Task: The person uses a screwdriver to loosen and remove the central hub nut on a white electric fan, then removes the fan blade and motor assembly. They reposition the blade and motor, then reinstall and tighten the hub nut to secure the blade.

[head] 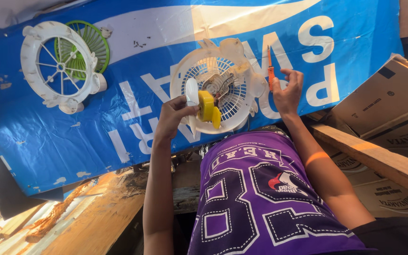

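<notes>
My left hand holds a white and yellow fan blade hub just in front of a white round fan grille housing with a motor and wires at its centre. My right hand grips a small orange-handled screwdriver, its tip pointing away from me, just right of the housing. Both rest over a blue banner sheet with large white letters.
A second white fan guard lies over a green grille at the far left of the sheet. Cardboard boxes and a wooden plank stand on the right. Worn wooden boards lie at lower left. Small screws sit on the sheet.
</notes>
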